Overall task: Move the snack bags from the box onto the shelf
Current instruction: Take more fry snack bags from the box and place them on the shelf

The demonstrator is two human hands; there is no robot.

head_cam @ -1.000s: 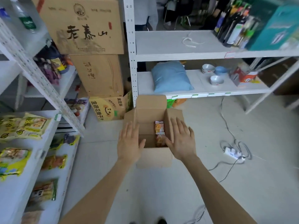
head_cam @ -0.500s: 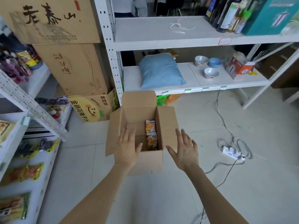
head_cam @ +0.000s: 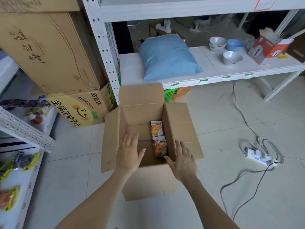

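An open cardboard box (head_cam: pixel 113 129) stands on the tiled floor with its flaps spread. Two orange snack bags lie along its right inner wall: one further back (head_cam: pixel 157 129), one nearer (head_cam: pixel 159 146). My left hand (head_cam: pixel 129 152) hovers flat over the box's left side, fingers straight, holding nothing. My right hand (head_cam: pixel 184 158) is spread over the box's near right corner, thumb close to the nearer bag. A white shelf (head_cam: pixel 21 182) at the left edge holds several snack bags (head_cam: pixel 9 198).
Stacked cardboard boxes (head_cam: pixel 49 52) and a yellow juice carton (head_cam: pixel 79 111) stand behind the box. A white rack (head_cam: pixel 214 75) carries a blue pillow (head_cam: pixel 166 57), bowls (head_cam: pixel 232 57) and a red carton. A power strip (head_cam: pixel 259 157) and cables lie on the floor at right.
The view has closed in on the box and tilted down. Both hands have drawn nearer to the box's opening; the right hand has come in towards the near right corner.
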